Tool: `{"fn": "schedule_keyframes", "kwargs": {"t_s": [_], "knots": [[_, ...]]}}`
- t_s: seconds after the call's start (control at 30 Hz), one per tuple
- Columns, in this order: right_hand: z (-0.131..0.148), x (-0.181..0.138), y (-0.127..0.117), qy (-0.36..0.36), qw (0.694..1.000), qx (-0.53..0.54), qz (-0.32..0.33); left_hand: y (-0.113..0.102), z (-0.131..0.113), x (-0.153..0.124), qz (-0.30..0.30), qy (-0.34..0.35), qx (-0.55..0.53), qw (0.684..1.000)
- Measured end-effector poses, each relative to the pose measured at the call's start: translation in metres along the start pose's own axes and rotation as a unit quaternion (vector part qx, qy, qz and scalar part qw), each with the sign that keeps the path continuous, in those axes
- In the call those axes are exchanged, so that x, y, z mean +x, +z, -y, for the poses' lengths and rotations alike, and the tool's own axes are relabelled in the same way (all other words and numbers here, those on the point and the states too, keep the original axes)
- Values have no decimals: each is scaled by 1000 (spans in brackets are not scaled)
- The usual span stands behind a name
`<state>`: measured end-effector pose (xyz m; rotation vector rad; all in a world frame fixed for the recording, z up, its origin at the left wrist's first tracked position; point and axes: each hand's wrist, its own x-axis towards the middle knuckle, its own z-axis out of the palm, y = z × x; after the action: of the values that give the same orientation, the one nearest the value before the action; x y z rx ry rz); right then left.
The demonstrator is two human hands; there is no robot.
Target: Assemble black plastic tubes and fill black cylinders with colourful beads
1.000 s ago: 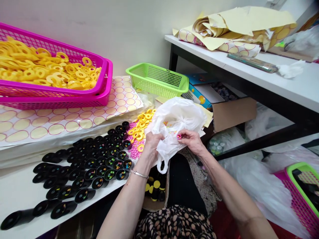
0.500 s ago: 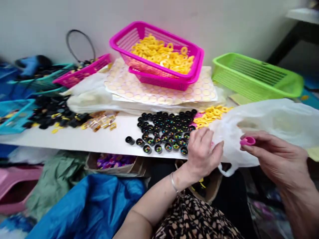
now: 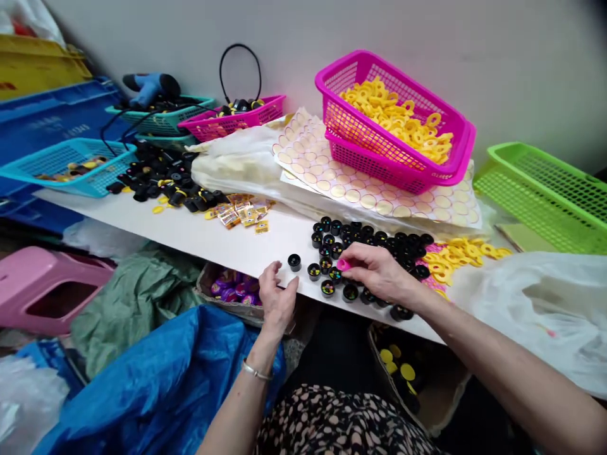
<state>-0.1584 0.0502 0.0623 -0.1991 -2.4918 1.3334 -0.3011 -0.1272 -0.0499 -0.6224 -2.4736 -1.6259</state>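
Between the fingertips of my right hand (image 3: 374, 270) is a small pink cup (image 3: 343, 265), held over the black round caps. Several of these black caps (image 3: 327, 288) stand in a cluster on the white table, many with coloured bits inside. Near the table's front edge, my left hand (image 3: 277, 294) is open with its fingers apart and nothing in it. Just beyond its fingers, a lone black cap (image 3: 294, 262) stands a little apart from the cluster. Yellow rings (image 3: 467, 251) lie in a heap right of the caps.
Behind the caps, a pink basket (image 3: 396, 170) of yellow rings rests on printed sheets (image 3: 346, 189). A green basket (image 3: 545, 189) and white plastic bag (image 3: 512, 303) are at right. Small packets (image 3: 246, 212) and black parts (image 3: 161, 170) lie left. Boxes (image 3: 427, 404) sit below the table.
My right hand has carried the pink cup left, from the plastic bag to above the black caps. My left hand has moved left, away from the bag, and opened. The view has swung left.
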Motion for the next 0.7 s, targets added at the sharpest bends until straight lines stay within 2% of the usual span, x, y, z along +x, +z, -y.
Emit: {"fn": "schedule_keyframes", "kwargs": {"t_s": [0.13, 0.27, 0.47, 0.6, 0.7], "knots": [[-6, 45, 26, -38, 990, -116, 67, 14, 10, 24, 72, 29, -18, 997], [-4, 72, 42, -43, 948, -280, 144, 23, 10, 33, 109, 73, -44, 990], [9, 87, 54, -66, 863, -445, 228, 25, 9, 33, 117, 110, -40, 986], [15, 90, 64, -92, 829, -489, 255, 22, 6, 33, 132, 119, -23, 984], [18, 92, 69, -111, 816, -503, 262, 20, 3, 33, 137, 118, -19, 983]]}}
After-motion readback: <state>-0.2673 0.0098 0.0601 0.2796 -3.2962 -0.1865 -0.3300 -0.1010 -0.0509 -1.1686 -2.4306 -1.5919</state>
